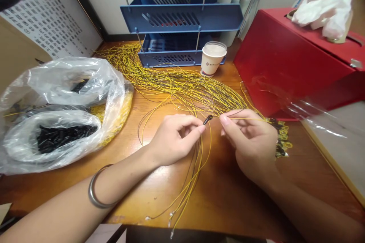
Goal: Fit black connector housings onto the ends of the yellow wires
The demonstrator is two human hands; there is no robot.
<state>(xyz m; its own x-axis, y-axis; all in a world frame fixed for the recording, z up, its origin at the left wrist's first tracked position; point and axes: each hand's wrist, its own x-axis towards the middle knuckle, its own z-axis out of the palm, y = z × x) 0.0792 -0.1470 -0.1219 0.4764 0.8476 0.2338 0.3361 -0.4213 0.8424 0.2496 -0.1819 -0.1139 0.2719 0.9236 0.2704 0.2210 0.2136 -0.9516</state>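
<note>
Over the middle of the table, my left hand (178,136) pinches a small black sleeve-like piece (208,119) between thumb and fingertips. Just right of it, my right hand (251,140) closes thumb and finger on a thin yellow wire (245,119) and a dark wire beside it. The two hands are a short gap apart. Several yellow and dark wires (196,171) hang below my left hand toward the front edge, with small clear tips (172,214) at their ends. A large bundle of yellow and dark wires (176,83) spreads behind both hands.
Plastic bags (68,62) with small black pieces (65,134) stand at left. At the back are a blue rack (182,17) and a paper cup (213,60). A red box (279,60) with tissues (322,11) stands right, near wire ends with yellow rings (283,138).
</note>
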